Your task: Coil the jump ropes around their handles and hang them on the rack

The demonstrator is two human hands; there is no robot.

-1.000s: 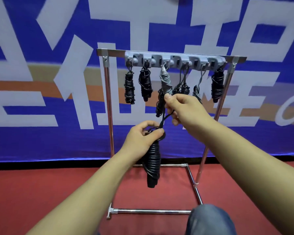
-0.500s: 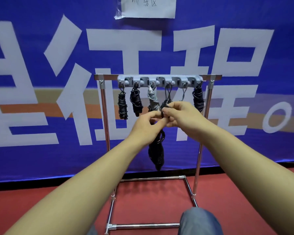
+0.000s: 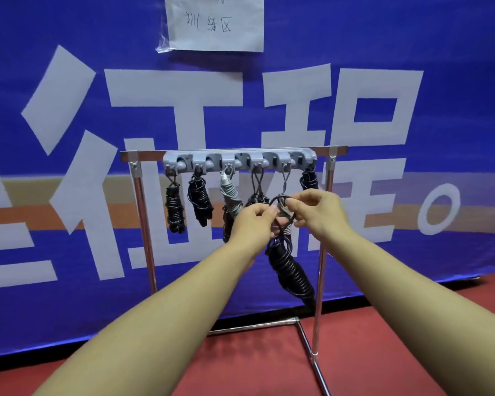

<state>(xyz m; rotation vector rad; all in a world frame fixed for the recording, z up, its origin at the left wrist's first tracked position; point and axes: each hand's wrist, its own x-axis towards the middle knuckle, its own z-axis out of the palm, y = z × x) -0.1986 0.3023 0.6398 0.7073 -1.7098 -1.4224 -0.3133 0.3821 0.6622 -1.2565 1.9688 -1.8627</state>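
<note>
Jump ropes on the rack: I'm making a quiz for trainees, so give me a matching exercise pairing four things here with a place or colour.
Things:
1. grey coiled rope
2. black coiled rope in hand
3. paper sign
4. leftmost black bundle

Descriptions:
A. taped to the blue banner above the rack
B. hanging from the hook nearest the left post
C. held below both hands, not yet hooked
D. light-coloured, on the third hook from the left

Pairs: 1-D, 2-C, 3-A, 4-B

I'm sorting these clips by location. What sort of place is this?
Probably a sports or training hall: red sports-type floor, a big blue banner as backdrop, and a metal rack hung with coiled jump ropes.
</note>
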